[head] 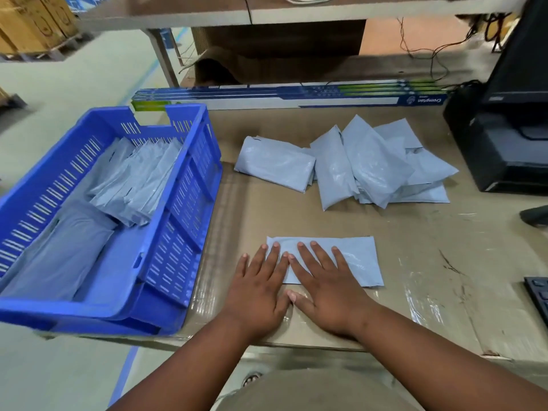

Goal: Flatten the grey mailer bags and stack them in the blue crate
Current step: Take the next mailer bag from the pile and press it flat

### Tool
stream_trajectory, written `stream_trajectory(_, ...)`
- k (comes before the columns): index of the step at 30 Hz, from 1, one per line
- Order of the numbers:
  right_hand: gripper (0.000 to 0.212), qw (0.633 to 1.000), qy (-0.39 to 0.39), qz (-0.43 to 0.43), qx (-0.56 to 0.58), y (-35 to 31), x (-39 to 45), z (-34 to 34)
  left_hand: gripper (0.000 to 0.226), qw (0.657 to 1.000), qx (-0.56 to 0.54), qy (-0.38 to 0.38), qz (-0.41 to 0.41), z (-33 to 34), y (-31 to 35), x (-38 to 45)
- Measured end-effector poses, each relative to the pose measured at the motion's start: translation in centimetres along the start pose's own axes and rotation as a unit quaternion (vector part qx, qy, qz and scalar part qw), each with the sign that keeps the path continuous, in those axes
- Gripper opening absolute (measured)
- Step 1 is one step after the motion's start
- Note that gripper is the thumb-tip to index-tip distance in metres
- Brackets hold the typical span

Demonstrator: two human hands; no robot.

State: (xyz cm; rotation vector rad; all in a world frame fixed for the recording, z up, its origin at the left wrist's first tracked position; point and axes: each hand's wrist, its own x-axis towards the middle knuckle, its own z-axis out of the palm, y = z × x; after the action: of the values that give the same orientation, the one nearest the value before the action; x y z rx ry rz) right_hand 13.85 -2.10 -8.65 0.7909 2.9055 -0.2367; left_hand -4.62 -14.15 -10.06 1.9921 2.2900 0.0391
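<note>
One grey mailer bag (360,259) lies flat on the cardboard-covered table near the front edge. My left hand (258,292) and my right hand (326,286) press on its left part side by side, fingers straight and spread. A loose pile of puffy grey mailer bags (364,164) lies further back, with one folded bag (274,163) at its left. The blue crate (184,203) stands at the table's left and holds a leaning stack of flattened bags (136,185) plus a flat one (68,247) on its floor.
Long blue and white boxes (296,97) lie across the back of the table. A black printer (504,143) stands at the right, with a monitor above it and a keyboard corner (538,295) at the right edge. A shelf overhangs the back.
</note>
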Motion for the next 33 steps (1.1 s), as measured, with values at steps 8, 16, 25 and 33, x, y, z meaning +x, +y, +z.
stream_trajectory(8,0.068,0.992,0.111,0.028,0.060,1.0,1.1,-2.8,0.067,0.981,-0.121,0.127,0.082,-3.2,3.6,3.0)
stream_trajectory(16,0.078,0.996,0.033,0.048,0.072,3.0,1.5,-0.5,0.071,0.992,-0.089,0.047,0.076,0.8,3.7,5.5)
stream_trajectory(25,0.085,0.996,0.020,0.086,0.020,6.0,-0.8,-0.1,0.072,1.000,0.000,0.010,0.015,0.4,0.1,4.0)
stream_trajectory(33,0.092,0.985,-0.022,0.164,0.039,10.1,-4.0,-0.5,0.075,0.998,0.009,-0.029,-0.061,-0.8,-2.5,1.2)
